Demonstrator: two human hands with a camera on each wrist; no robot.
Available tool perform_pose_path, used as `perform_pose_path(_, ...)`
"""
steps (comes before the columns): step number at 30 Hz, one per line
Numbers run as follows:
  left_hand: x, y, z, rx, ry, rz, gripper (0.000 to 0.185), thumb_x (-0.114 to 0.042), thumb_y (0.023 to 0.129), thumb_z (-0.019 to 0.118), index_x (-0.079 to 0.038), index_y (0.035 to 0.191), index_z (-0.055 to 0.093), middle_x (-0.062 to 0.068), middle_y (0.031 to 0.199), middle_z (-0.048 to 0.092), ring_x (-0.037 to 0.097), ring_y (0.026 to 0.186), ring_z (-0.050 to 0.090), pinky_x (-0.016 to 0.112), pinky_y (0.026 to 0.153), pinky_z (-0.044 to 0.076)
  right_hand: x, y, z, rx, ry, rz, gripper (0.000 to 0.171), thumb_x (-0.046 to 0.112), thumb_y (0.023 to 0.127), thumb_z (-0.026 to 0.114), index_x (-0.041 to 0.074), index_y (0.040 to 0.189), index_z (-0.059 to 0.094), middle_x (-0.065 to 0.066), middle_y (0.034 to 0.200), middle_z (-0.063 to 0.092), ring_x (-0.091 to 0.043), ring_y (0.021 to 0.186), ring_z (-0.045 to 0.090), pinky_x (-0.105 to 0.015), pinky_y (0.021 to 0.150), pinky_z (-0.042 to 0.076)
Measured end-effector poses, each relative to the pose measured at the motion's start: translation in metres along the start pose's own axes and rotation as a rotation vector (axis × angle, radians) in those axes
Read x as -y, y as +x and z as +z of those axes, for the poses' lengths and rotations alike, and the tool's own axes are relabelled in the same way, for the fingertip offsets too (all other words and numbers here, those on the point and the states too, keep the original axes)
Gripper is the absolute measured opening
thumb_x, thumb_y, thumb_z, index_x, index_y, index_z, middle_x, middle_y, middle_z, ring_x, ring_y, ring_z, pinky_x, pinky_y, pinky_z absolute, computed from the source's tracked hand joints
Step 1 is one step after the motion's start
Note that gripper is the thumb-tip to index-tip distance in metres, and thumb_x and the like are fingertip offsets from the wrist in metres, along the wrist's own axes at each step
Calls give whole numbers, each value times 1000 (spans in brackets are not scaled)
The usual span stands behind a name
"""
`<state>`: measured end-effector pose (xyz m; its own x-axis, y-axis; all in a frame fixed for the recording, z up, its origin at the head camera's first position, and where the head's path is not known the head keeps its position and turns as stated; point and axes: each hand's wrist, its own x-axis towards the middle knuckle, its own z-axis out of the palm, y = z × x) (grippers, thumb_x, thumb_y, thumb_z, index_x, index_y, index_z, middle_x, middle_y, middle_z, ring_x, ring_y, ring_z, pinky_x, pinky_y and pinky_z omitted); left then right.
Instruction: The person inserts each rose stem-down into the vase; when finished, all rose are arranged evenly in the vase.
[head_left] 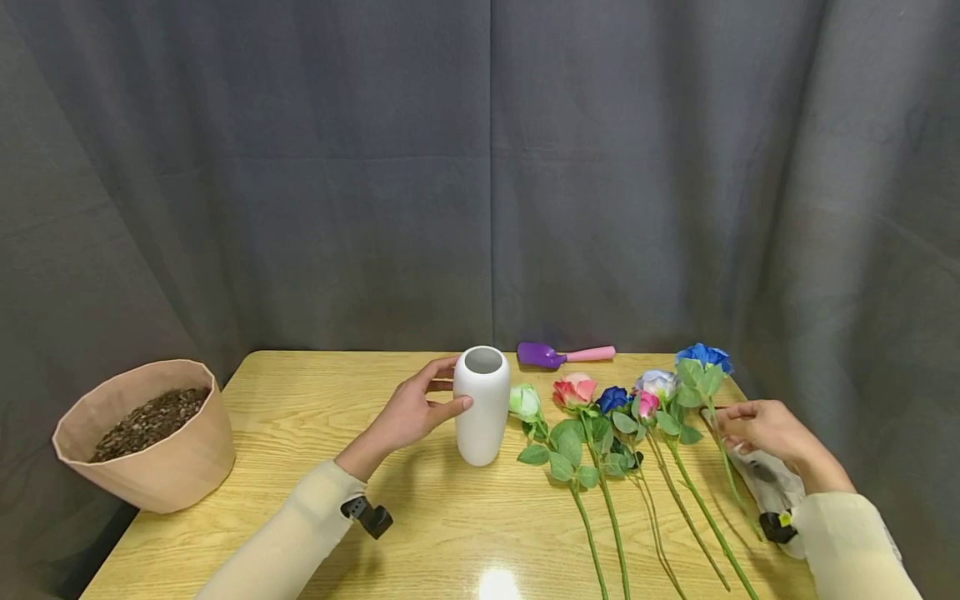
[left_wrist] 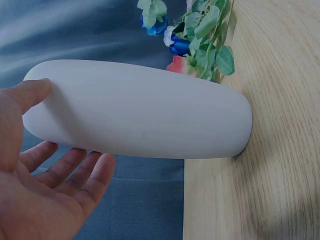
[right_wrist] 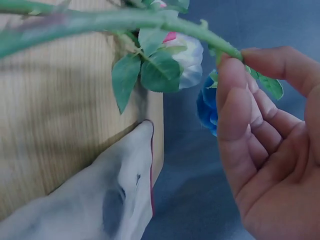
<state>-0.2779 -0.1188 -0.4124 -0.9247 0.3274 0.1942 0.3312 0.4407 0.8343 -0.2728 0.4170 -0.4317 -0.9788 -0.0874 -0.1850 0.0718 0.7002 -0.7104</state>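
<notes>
A white vase (head_left: 482, 421) stands upright on the table, its round mouth facing up. My left hand (head_left: 405, 412) holds it near the top, thumb on the near side and fingers round the far side; the left wrist view shows the vase's smooth side (left_wrist: 140, 110). At the right, my right hand (head_left: 772, 429) pinches the green stem (right_wrist: 195, 34) of a blue rose (head_left: 705, 357) between thumb and fingertips. That rose is raised a little, beside a pale blue rose (head_left: 656, 383). Red-pink (head_left: 575, 389), white-green (head_left: 525, 402), dark blue (head_left: 613, 399) and magenta (head_left: 646, 405) flowers lie nearby.
A tan pot (head_left: 161, 454) of dark soil stands on the left. A purple scoop with a pink handle (head_left: 590, 354) lies at the table's back edge. Under my right hand is a greyish-white item with a red edge (right_wrist: 120, 185), its kind unclear. A dark curtain (head_left: 360, 183) hangs behind.
</notes>
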Motion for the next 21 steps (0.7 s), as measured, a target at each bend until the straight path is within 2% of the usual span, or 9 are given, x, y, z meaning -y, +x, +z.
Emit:
perform_pose_path(7, 1, 0, 1, -4, 10, -9, 72, -39, 91, 74, -20, 151, 40, 9, 140, 57, 29, 127, 59, 44, 96, 57, 7, 1, 0, -29, 87, -29, 51, 22, 103, 53, -19, 135, 47, -15, 104, 71, -17, 84, 71, -37, 75, 62)
perform_pose_path(14, 2, 1, 1, -11, 10, -17, 71, -39, 90, 74, -22, 151, 41, 6, 139, 57, 25, 126, 59, 42, 96, 57, 18, 2, 1, -83, 124, -49, 52, 29, 101, 59, -14, 130, 53, -10, 104, 73, -15, 85, 73, -36, 77, 62)
perform_pose_path(21, 2, 1, 2, -5, 4, -6, 72, -39, 90, 74, -21, 151, 40, 8, 141, 56, 27, 127, 59, 43, 96, 57, 30, 2, 3, -104, 165, -66, 55, 33, 100, 62, -13, 130, 53, 6, 95, 72, -10, 83, 72, -32, 76, 62)
